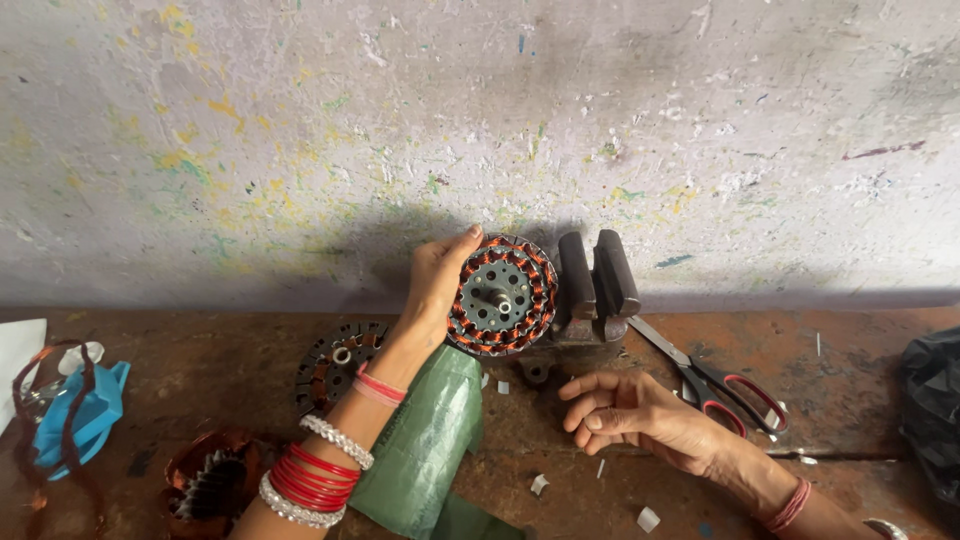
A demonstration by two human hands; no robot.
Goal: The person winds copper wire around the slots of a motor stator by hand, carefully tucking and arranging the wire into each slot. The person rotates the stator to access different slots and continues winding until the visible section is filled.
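1. We hold the round motor stator upright on its edge with our left hand, fingers wrapped over its top left rim. It stands on the rusty bench against the wall, just beside the small iron vise.
2. Our right hand rests on the bench, fingers loosely curled and holding nothing.
3. We judge the step in hand to be steadying and looking over the copper windings, their face turned toward us.
4. The scissors lie near the right hand, and the green sheet lies under the left forearm.
5. Any next move calls for a firm left grip so the stator does not roll, while the free hand picks up a tool.
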